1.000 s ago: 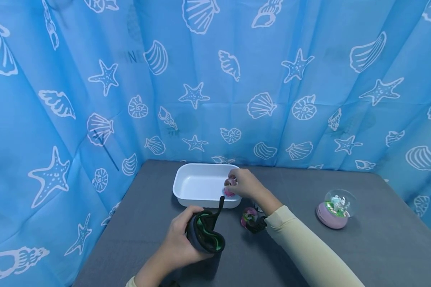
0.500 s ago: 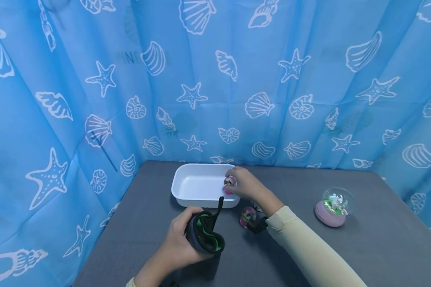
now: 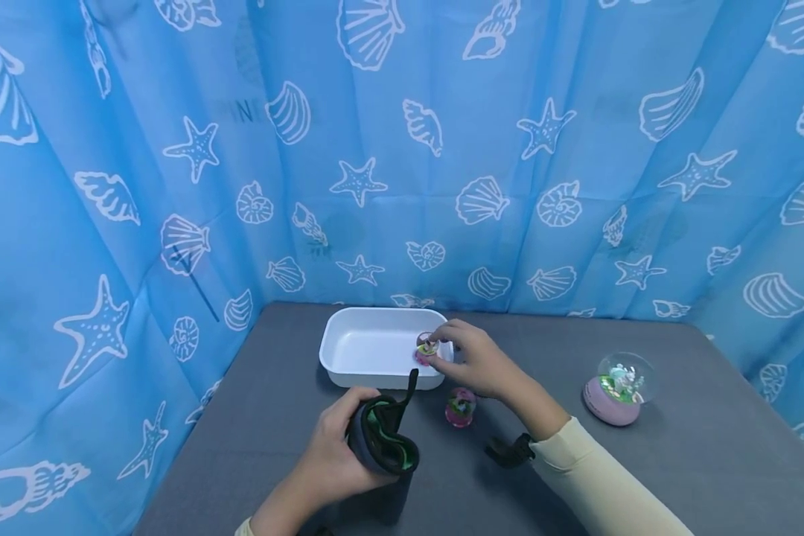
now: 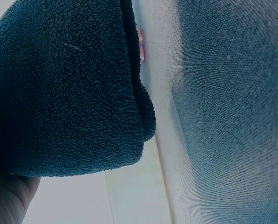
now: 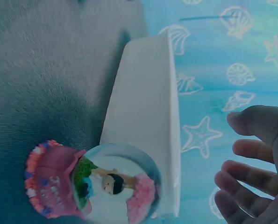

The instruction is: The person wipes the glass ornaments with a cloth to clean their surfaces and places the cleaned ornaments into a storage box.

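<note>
My left hand grips a rolled, dark fuzzy cloth with green inside and a black strap loop. The cloth's terry-like surface fills much of the left wrist view. At the right end of a white tray sits a small pink snow globe. Beside it is my right hand, fingers relaxed and apart in the right wrist view, holding nothing. A second small snow globe with a pink base stands on the table just in front of the tray, below my right hand.
A larger snow globe with a lilac base stands at the right of the grey table. Blue curtains with shell prints hang behind and along both sides. A black wrist strap hangs at my right sleeve.
My right hand has let go of the small snow globe in the tray and drawn back to the right, its fingers spreading. The left hand keeps its hold on the cloth.
</note>
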Demonstrator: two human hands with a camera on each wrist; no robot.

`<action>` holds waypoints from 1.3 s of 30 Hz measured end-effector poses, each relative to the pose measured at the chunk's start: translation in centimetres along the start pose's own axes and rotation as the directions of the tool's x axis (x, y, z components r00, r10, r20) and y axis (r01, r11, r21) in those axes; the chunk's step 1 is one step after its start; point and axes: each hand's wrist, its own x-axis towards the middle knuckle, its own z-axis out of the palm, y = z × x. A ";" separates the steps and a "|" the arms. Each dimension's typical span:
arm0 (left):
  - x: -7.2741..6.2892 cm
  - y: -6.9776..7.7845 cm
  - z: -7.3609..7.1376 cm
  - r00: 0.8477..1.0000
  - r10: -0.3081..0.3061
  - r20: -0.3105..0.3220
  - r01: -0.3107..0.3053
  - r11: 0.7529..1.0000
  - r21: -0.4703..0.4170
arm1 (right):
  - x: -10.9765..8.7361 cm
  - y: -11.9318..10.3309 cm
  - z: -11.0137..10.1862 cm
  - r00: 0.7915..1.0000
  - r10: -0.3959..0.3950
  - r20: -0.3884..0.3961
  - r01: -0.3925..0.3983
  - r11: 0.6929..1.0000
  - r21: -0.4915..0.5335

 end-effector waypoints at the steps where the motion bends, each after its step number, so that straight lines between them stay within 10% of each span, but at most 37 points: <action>1: 0.0 0.0 0.0 1.000 -0.001 0.000 0.001 1.000 0.000 | -0.5 0.0 -0.3 1.000 -0.006 -0.008 0.006 1.000 0.009; 16: 0.6 0.0 0.5 1.000 -0.014 0.026 0.014 1.000 -0.009 | -7.5 0.6 -1.3 0.995 0.094 -0.033 -0.091 0.992 0.082; 39: -0.3 -0.2 0.7 0.999 -0.038 0.026 0.038 0.999 -0.018 | -8.1 1.6 0.4 0.982 0.173 0.082 -0.183 0.972 0.146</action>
